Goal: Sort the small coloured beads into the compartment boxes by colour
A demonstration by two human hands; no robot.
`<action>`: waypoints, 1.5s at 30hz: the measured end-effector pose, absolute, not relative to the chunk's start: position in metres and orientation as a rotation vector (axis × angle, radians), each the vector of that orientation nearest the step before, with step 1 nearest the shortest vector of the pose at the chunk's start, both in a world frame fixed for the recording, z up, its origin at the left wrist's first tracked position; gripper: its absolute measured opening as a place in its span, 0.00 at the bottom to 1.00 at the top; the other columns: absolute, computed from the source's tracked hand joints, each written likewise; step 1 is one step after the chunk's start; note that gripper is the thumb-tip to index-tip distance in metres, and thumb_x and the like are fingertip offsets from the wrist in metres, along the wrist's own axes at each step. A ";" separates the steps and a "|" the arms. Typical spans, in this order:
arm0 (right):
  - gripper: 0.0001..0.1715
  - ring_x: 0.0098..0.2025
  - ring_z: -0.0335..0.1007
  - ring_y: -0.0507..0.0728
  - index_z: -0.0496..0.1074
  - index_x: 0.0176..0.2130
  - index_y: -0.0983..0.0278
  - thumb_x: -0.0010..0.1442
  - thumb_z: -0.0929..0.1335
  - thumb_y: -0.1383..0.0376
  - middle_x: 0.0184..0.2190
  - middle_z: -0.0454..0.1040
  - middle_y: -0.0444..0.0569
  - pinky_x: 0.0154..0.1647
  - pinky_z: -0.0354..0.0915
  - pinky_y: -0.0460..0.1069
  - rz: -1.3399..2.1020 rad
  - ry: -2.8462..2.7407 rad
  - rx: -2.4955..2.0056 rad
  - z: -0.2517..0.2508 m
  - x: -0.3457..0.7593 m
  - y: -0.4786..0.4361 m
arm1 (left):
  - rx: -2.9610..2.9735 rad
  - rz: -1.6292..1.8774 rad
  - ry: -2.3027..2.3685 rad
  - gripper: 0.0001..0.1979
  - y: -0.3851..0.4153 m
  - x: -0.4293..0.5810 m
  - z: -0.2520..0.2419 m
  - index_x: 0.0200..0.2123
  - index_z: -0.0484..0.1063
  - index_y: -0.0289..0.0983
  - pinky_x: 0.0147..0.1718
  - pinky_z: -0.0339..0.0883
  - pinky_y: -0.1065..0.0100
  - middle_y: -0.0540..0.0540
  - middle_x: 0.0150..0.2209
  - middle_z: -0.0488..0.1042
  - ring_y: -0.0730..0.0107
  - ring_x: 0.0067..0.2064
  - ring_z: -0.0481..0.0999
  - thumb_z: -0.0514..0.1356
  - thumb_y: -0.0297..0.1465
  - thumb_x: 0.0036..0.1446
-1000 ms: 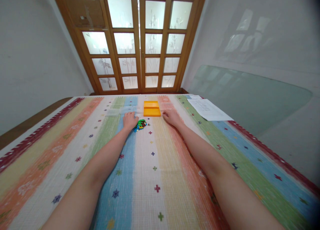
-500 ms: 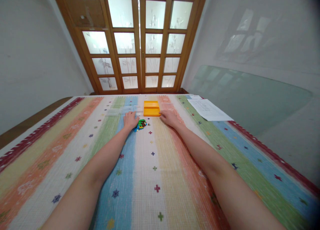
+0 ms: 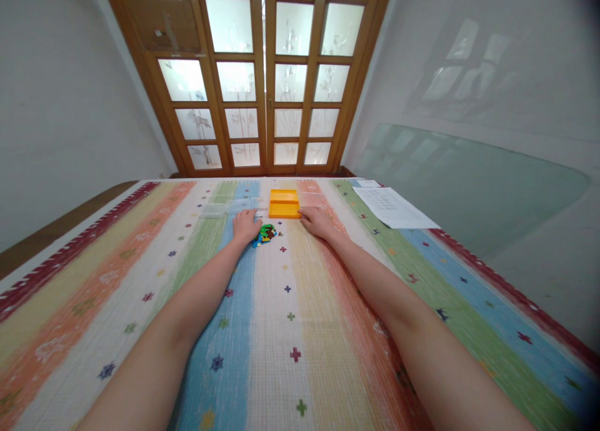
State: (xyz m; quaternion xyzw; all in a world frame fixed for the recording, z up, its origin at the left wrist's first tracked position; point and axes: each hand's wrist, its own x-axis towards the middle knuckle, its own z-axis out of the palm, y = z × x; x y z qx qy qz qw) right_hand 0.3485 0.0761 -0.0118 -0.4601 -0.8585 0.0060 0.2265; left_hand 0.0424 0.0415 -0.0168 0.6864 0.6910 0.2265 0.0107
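Observation:
My left hand (image 3: 246, 225) lies on the tablecloth, fingers stretched forward and apart, holding nothing that I can see. Its thumb side is beside a small heap of colourful pieces, green, blue, yellow and brown (image 3: 268, 233), which look like small toy bricks. Just beyond its fingertips is a clear plastic container (image 3: 214, 210), hard to make out against the cloth. An orange box (image 3: 284, 211) with a divider across it stands between and beyond my hands. My right hand (image 3: 316, 221) rests on the cloth, loosely outstretched, fingertips at the box's near right corner.
A striped, patterned tablecloth (image 3: 272, 356) covers the table. Printed paper sheets (image 3: 394, 207) lie at the far right, near a pale glass panel (image 3: 459, 181) by the wall. Wooden doors with frosted panes (image 3: 288, 81) are behind the table.
The view has shifted very slightly. Both hands, the box and the heap of pieces stay where they were.

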 end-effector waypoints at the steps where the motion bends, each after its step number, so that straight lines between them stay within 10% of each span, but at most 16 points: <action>1: 0.18 0.59 0.74 0.62 0.78 0.56 0.63 0.69 0.67 0.69 0.57 0.79 0.55 0.64 0.64 0.56 0.013 -2.369 -1.269 -0.011 0.348 0.075 | 2.137 0.713 2.156 0.25 0.042 0.042 -0.017 0.63 0.73 0.39 0.59 0.65 0.52 0.35 0.61 0.74 0.45 0.62 0.71 0.57 0.37 0.66; 18: 0.25 0.63 0.70 0.63 0.73 0.64 0.64 0.71 0.67 0.63 0.60 0.77 0.57 0.69 0.58 0.58 -0.011 -2.284 -1.411 -0.008 0.344 0.066 | 2.004 1.024 2.310 0.19 0.066 0.013 -0.007 0.57 0.76 0.39 0.60 0.64 0.52 0.35 0.56 0.75 0.47 0.61 0.71 0.56 0.33 0.65; 28: 0.24 0.62 0.71 0.64 0.74 0.62 0.65 0.70 0.67 0.65 0.58 0.78 0.57 0.67 0.62 0.59 -0.003 -2.250 -1.328 -0.013 0.347 0.068 | 2.371 0.405 2.114 0.34 0.101 -0.054 0.008 0.68 0.67 0.38 0.69 0.55 0.53 0.36 0.67 0.70 0.49 0.69 0.65 0.62 0.39 0.59; 45: 0.20 0.61 0.70 0.65 0.74 0.61 0.61 0.74 0.65 0.62 0.59 0.75 0.57 0.64 0.66 0.61 -0.069 -2.253 -0.853 0.026 0.292 0.043 | 2.308 1.313 1.574 0.27 0.018 -0.005 0.025 0.61 0.69 0.41 0.58 0.71 0.57 0.42 0.55 0.69 0.59 0.51 0.75 0.67 0.41 0.61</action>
